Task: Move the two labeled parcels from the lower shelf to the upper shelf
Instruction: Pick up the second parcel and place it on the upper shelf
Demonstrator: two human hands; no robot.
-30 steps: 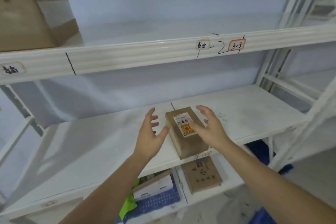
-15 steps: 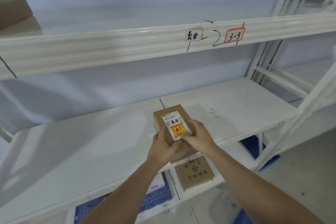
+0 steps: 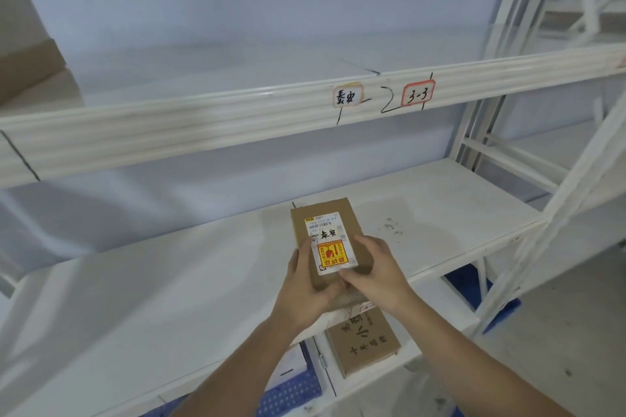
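A small brown cardboard parcel [image 3: 325, 217] with a white shipping label and a yellow-red sticker is held over the front of the middle white shelf [image 3: 440, 200]. My left hand [image 3: 301, 294] clasps its near left side. My right hand [image 3: 376, 271] clasps its near right side, thumb on the label's lower edge. The parcel's near end is hidden by my fingers. The upper shelf [image 3: 237, 118] runs across above, with two handwritten tags on its front rail. A second brown parcel [image 3: 364, 344] with black handwriting lies on the bottom shelf, below my hands.
A large cardboard box [image 3: 23, 57] stands at the left end of the upper shelf. White uprights and braces [image 3: 501, 85] close off the right side. A blue plastic crate [image 3: 291, 394] and a white box sit on the bottom shelf; another blue crate [image 3: 474, 284] is on the floor at right.
Both hands went from open beside the parcel to closed around it, and the parcel has tilted up off the shelf. The view has shifted right; the big box has slid to the left edge.
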